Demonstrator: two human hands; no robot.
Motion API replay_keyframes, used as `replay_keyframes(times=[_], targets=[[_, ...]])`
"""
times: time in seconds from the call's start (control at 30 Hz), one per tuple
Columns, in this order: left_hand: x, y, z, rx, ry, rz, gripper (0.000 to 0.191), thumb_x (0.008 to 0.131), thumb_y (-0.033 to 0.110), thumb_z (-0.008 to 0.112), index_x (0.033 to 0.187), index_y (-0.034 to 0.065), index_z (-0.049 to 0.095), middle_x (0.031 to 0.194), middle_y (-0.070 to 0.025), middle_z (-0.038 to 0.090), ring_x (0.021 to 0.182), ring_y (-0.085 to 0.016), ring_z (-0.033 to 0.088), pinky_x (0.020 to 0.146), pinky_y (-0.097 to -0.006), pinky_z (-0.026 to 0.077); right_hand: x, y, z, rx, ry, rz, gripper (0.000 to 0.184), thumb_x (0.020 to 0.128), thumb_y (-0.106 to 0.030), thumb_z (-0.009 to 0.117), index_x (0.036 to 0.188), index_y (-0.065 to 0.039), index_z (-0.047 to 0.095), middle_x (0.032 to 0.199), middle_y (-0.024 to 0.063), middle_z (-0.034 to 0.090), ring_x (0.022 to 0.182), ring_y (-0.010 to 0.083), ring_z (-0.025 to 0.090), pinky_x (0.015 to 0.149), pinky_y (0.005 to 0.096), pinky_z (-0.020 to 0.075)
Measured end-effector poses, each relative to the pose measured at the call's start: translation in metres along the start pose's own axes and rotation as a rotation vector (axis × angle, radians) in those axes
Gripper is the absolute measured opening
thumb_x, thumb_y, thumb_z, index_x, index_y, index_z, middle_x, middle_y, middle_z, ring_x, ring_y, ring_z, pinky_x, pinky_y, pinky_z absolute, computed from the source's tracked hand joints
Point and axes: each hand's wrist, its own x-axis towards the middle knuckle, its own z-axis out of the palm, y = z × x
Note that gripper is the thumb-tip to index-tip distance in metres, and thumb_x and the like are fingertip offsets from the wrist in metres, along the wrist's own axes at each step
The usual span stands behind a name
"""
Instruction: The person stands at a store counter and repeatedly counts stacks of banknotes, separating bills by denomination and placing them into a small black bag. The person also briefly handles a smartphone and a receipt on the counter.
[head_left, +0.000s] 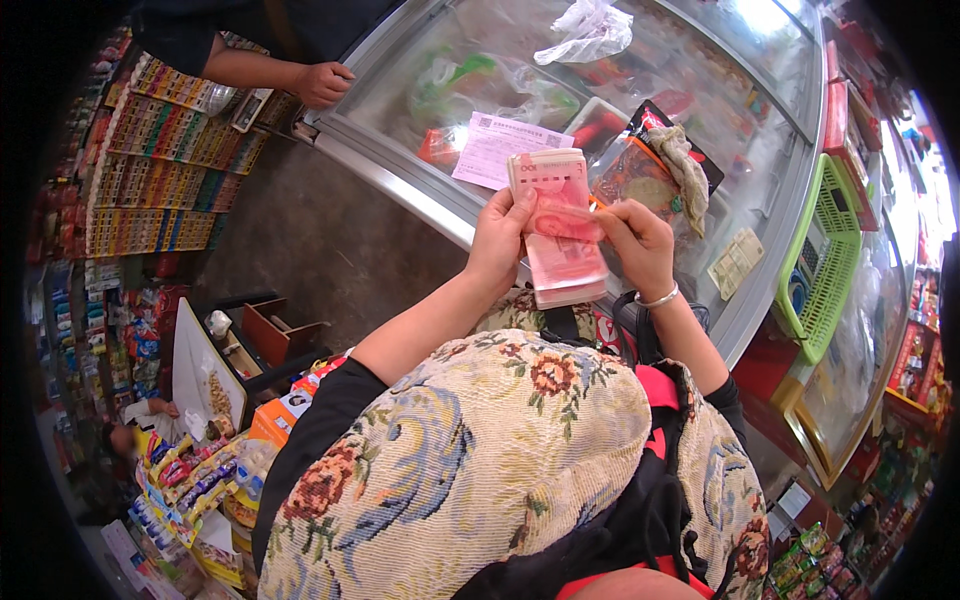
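My left hand (501, 231) grips a thick stack of red banknotes (564, 266), its thumb lying across the upper part. On the other side, my right hand (639, 238) pinches the edge of one note (571, 223), which bends up over the stack. A silver bangle (657, 297) circles my right wrist. Beneath and beyond the money is the glass top of a chest freezer (390, 112). A printed paper slip (504, 146) lies on the glass just past the stack. Right of it are a sealed food pouch (634, 176) and a crumpled cloth (684, 169).
Another person's hand (324, 84) rests at the freezer's far left corner. A few pale banknotes (735, 262) lie near its right edge, beside a green plastic basket (829, 262). A white plastic bag (589, 31) sits at the back. Shelves of packets (165, 165) and a small table (206, 367) stand left.
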Motion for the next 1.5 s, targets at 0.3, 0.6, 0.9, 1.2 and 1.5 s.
replay_keyframes(times=[0.3, 0.6, 0.9, 1.2, 1.5], targets=[[-0.004, -0.004, 0.008, 0.159, -0.095, 0.144, 0.024, 0.095, 0.018, 0.062, 0.111, 0.0011, 0.058, 0.1, -0.0058, 0.067, 0.083, -0.012, 0.064, 0.077, -0.0274, 0.054, 0.01, 0.018, 0.009, 0.021, 0.06, 0.294, 0.022, 0.088, -0.02, 0.071, 0.083, -0.001, 0.06, 0.066, -0.0045, 0.054, 0.061, 0.0023, 0.045, 0.054, 0.0215, 0.0388], [-0.001, 0.002, 0.0, -0.022, -0.019, 0.046, 0.022, 0.094, 0.018, 0.064, 0.108, 0.0018, 0.06, 0.098, -0.0053, 0.067, 0.082, -0.011, 0.064, 0.075, -0.0266, 0.052, 0.002, -0.002, -0.001, 0.18, 0.066, 0.218, 0.016, 0.09, -0.015, 0.067, 0.083, -0.002, 0.064, 0.07, -0.0014, 0.06, 0.062, 0.0042, 0.052, 0.056, 0.0208, 0.0415], [-0.009, 0.002, 0.01, 0.064, -0.045, 0.1, 0.024, 0.092, 0.017, 0.066, 0.109, 0.0009, 0.059, 0.1, -0.0064, 0.067, 0.084, -0.012, 0.064, 0.075, -0.0269, 0.052, 0.006, 0.014, 0.013, 0.046, 0.115, 0.147, 0.013, 0.087, -0.012, 0.071, 0.084, -0.001, 0.064, 0.067, -0.0034, 0.058, 0.062, 0.0022, 0.049, 0.056, 0.0198, 0.0411], [-0.005, 0.001, 0.007, 0.088, -0.049, 0.108, 0.024, 0.094, 0.02, 0.064, 0.109, 0.0017, 0.058, 0.1, -0.006, 0.066, 0.084, -0.012, 0.064, 0.077, -0.0273, 0.053, 0.009, 0.008, 0.0, 0.104, 0.059, 0.337, 0.021, 0.091, -0.021, 0.067, 0.085, -0.002, 0.063, 0.069, -0.0023, 0.06, 0.063, 0.0032, 0.05, 0.057, 0.0197, 0.042], [-0.005, 0.004, 0.008, -0.077, -0.022, 0.031, 0.023, 0.092, 0.017, 0.066, 0.108, 0.0013, 0.06, 0.098, -0.006, 0.067, 0.083, -0.012, 0.064, 0.076, -0.0272, 0.053, -0.002, -0.001, 0.002, -0.039, 0.024, 0.102, 0.014, 0.088, -0.011, 0.069, 0.083, 0.0, 0.064, 0.071, -0.002, 0.062, 0.067, 0.0033, 0.053, 0.061, 0.0208, 0.0449]])
